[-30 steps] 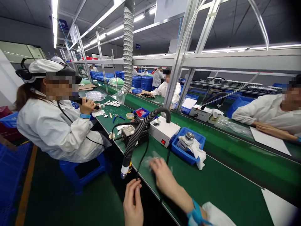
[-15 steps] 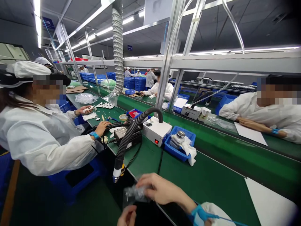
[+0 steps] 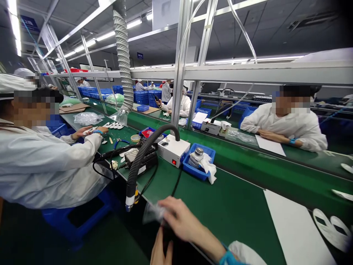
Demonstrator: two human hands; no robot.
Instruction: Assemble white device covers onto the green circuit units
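A crumpled clear plastic bag [image 3: 154, 214] hangs over the table's front edge, blurred by motion. My right hand [image 3: 179, 219], with a blue band at the wrist, is closed on the bag from above. Just below it, my left hand [image 3: 160, 248] rises from the bottom edge of the view. Its fingers point upward with a gap between them, and the fingertips come close under my right hand; whether they touch the bag is hidden.
On the green table [image 3: 226, 217] stand a white box [image 3: 173, 150] with a black hose [image 3: 134, 165] and a blue bin [image 3: 200, 162] holding a metal-topped bottle and white cloth. A white sheet [image 3: 295, 224] and white parts [image 3: 331, 228] lie right. A co-worker [image 3: 46, 162] sits left.
The view has turned right, bringing white parts into sight. My left hand has moved up nearer my right hand, which keeps the bag. The left co-worker's near hand has moved toward their other hand.
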